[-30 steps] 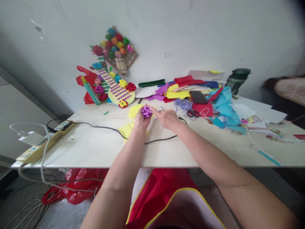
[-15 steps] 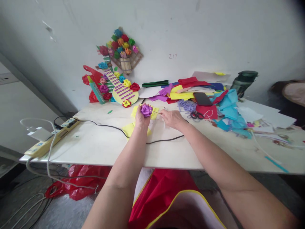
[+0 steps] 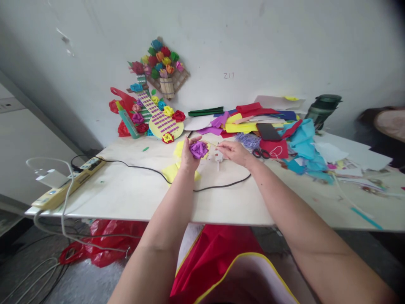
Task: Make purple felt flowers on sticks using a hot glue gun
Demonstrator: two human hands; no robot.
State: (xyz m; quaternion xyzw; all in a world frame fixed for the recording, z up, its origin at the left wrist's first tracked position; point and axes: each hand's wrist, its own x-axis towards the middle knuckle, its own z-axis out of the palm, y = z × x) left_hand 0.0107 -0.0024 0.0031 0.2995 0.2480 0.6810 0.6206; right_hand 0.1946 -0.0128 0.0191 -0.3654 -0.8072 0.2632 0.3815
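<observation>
My left hand [image 3: 188, 160] holds a purple crepe-paper flower [image 3: 198, 150] above the table, its petals turned upward and to the right. In my right hand [image 3: 236, 153] a thin light stick [image 3: 211, 144] is pinched, and its tip points at the flower's right side. At this size I cannot tell whether the tip touches the petals. Yellow paper pieces [image 3: 171, 172] lie under and beside my left hand. A whitish, partly see-through object [image 3: 218, 157] rests below my right fingers, too blurred to name.
A black cord [image 3: 218, 186] crosses the table in front. At left lies a power strip [image 3: 68, 181]. Scissors [image 3: 261, 153], a phone [image 3: 268, 131] and coloured paper [image 3: 305, 145] lie to the right. A flower-decorated paper guitar [image 3: 166, 126] leans at the back, near a dark bottle [image 3: 323, 110] farther right.
The purple flower has shifted a little right and turned, with my left fingers spread more behind it. My right hand has moved slightly right and up, uncovering more of the whitish object.
</observation>
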